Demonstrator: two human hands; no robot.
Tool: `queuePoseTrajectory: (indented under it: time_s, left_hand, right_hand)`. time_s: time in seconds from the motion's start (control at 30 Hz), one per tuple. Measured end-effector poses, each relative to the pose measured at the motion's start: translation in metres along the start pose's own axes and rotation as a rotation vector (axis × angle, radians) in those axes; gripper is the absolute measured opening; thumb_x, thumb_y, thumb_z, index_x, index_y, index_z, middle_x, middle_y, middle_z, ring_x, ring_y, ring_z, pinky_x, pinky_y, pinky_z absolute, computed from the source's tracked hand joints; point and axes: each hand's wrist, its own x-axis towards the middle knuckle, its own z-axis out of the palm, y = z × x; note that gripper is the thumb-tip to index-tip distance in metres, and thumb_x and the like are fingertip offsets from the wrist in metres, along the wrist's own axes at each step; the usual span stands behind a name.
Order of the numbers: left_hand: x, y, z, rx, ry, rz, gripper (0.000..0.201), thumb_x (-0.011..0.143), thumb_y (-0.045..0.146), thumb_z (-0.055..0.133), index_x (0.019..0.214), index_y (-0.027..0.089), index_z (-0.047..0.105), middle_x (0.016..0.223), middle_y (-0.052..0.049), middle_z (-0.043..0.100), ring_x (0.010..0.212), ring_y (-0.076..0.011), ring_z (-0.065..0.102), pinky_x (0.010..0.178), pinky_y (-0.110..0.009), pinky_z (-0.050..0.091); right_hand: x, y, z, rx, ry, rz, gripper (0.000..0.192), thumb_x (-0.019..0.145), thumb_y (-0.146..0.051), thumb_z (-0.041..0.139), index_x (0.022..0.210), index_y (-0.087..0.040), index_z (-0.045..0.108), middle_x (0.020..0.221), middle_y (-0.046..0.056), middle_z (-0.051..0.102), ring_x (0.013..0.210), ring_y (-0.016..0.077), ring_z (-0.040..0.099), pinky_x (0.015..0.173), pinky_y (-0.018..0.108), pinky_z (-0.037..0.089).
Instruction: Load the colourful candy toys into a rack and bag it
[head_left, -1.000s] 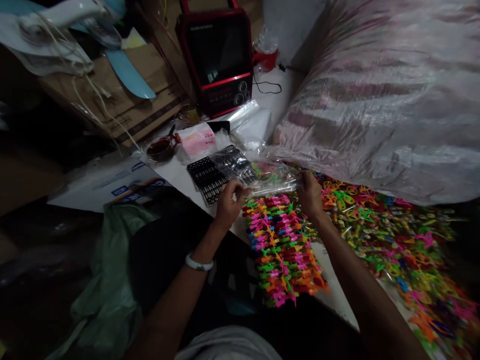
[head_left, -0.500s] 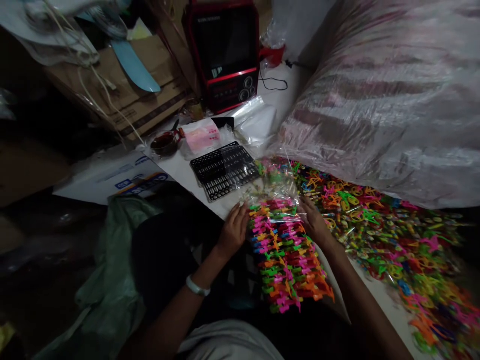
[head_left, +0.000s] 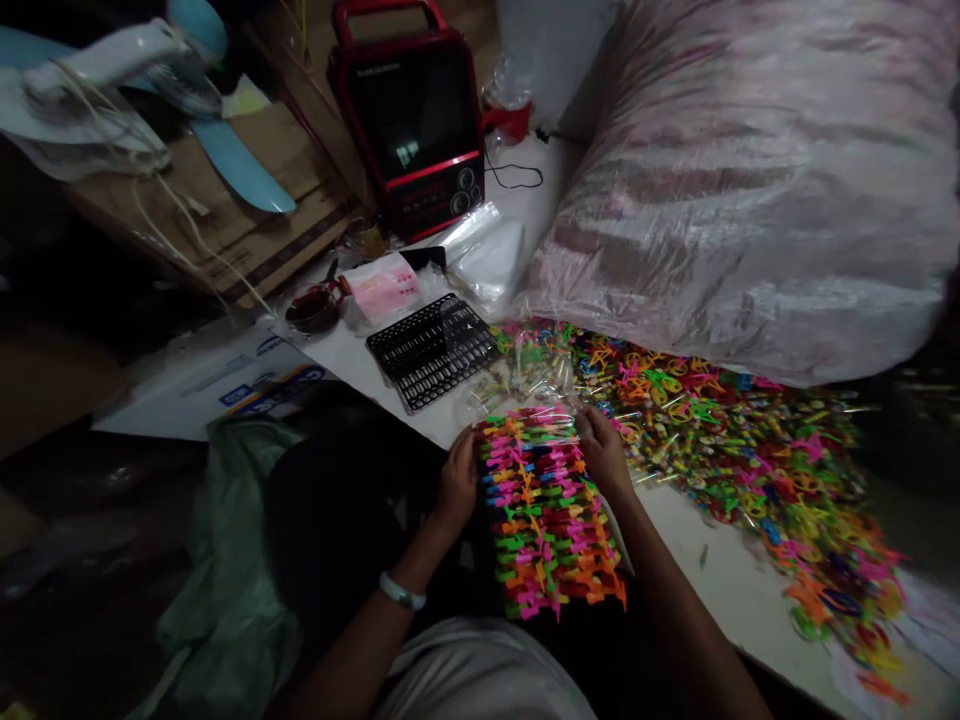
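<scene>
The left hand (head_left: 456, 485) is resting against the left edge of the stack of coloured plastic pieces (head_left: 547, 520), with the fingers curled lightly on it. The right hand (head_left: 600, 455) is lying at the upper right corner of the same stack, and its fingers are pinching the thin clear plastic bag (head_left: 536, 385) that is covering the far end of the stack. So both hands are touching the stack, and the right one is gripping the bag; how firmly the left hand is gripping, I cannot tell.

The stack is lying near the front edge of the white tabletop (head_left: 720, 580), just in front of the person, at 6 o'clock from the black perforated tray (head_left: 433, 348). A white bracelet (head_left: 401, 592) is sitting on the left wrist.

At 3 o'clock from the stack, a big loose pile of colourful small toys (head_left: 750, 450) is spreading over the tabletop. Behind this pile, at 1 o'clock, a very large plastic sack (head_left: 750, 190) is leaning. At 12 o'clock, far from the hands, a red and black device with a screen (head_left: 412, 120) is standing. A pink packet (head_left: 382, 285) and a small dark bowl (head_left: 311, 308) are lying at 11 o'clock, near the tray.
</scene>
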Motion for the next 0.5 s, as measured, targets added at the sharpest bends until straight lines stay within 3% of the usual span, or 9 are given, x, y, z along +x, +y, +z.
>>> queuePoseTrajectory:
  time_s: [0.1, 0.27, 0.37, 0.5]
  left_hand:
    - [0.008, 0.001, -0.001, -0.016, 0.013, -0.031, 0.033, 0.089, 0.018, 0.041, 0.118, 0.018, 0.058, 0.117, -0.009, 0.065, 0.111, -0.0194, 0.061, 0.098, -0.037, 0.05]
    - [0.015, 0.008, -0.002, -0.054, 0.028, -0.11, 0.024, 0.083, 0.019, 0.049, 0.104, 0.02, 0.06, 0.106, -0.007, 0.066, 0.101, -0.0204, 0.061, 0.092, -0.037, 0.05]
    - [0.022, 0.017, 0.0, -0.026, 0.011, -0.199, 0.014, 0.079, 0.019, 0.051, 0.09, 0.02, 0.06, 0.094, -0.005, 0.065, 0.095, -0.0213, 0.058, 0.09, -0.038, 0.048]
    - [0.031, 0.03, 0.002, -0.128, 0.029, -0.314, 0.009, 0.076, 0.017, 0.05, 0.078, 0.02, 0.057, 0.087, -0.004, 0.063, 0.093, -0.0209, 0.056, 0.095, -0.039, 0.044]
  right_hand:
    - [0.012, 0.001, 0.006, 0.037, -0.004, 0.096, 0.036, 0.086, -0.042, 0.043, 0.098, -0.017, 0.065, 0.094, 0.006, 0.07, 0.086, 0.0208, 0.062, 0.079, 0.034, 0.048]
    - [0.028, 0.009, 0.004, -0.045, -0.073, 0.054, 0.021, 0.074, -0.029, 0.049, 0.077, -0.018, 0.067, 0.072, 0.002, 0.067, 0.069, 0.0181, 0.058, 0.067, 0.028, 0.044]
    - [0.023, 0.007, -0.002, -0.101, -0.141, 0.015, 0.021, 0.071, -0.022, 0.048, 0.078, -0.02, 0.068, 0.069, 0.001, 0.066, 0.067, 0.0185, 0.058, 0.067, 0.028, 0.043]
    - [0.013, -0.002, -0.003, -0.166, -0.221, -0.046, 0.027, 0.073, -0.023, 0.046, 0.087, -0.02, 0.068, 0.08, 0.004, 0.069, 0.078, 0.0223, 0.061, 0.071, 0.031, 0.045]
